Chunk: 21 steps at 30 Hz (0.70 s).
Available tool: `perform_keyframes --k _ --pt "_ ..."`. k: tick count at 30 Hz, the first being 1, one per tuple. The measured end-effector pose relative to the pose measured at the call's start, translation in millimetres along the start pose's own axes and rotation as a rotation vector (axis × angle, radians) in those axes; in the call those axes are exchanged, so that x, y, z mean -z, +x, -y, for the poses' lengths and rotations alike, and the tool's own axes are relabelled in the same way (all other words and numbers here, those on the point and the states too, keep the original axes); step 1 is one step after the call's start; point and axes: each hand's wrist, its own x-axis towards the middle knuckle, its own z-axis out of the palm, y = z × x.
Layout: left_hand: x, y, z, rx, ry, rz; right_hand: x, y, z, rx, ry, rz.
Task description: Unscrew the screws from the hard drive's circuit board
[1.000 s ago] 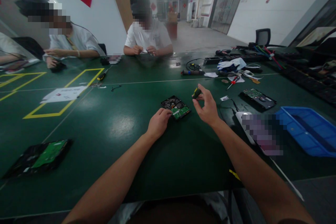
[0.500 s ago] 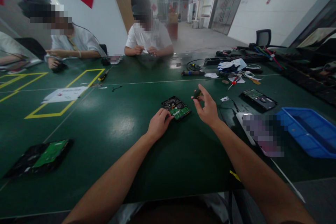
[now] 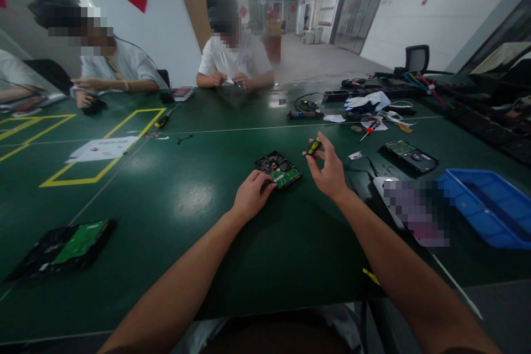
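Here's the hard drive (image 3: 279,165), lying on the green counter (image 3: 166,254) in front of the person, green circuit board facing up. The hands are apart: the left hand (image 3: 251,196) is down at the drive's near left edge, fingertips touching it, though whether they grip or merely steady it, I cannot tell. And the right hand (image 3: 328,168), just to the right and raised above the counter, pinches a yellow-and-black tool handle (image 3: 314,147) between thumb and fingers; its working end is too small to make out.

Out to the right, another drive (image 3: 409,157) lies beyond a blue tray (image 3: 492,213), with a red screwdriver (image 3: 370,130) farther back. Over at the near left, a third drive (image 3: 62,249) shows its green board. Across the counter sits a co-worker in white (image 3: 249,61), both hands raised together around something small.
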Motion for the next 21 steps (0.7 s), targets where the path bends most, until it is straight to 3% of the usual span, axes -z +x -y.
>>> perform_keyframes --k 21 --pt "3.2 -1.0 -3.3 -0.011 0.017 0.041 0.9 1.1 -2.1 0.057 -0.054 -0.008"
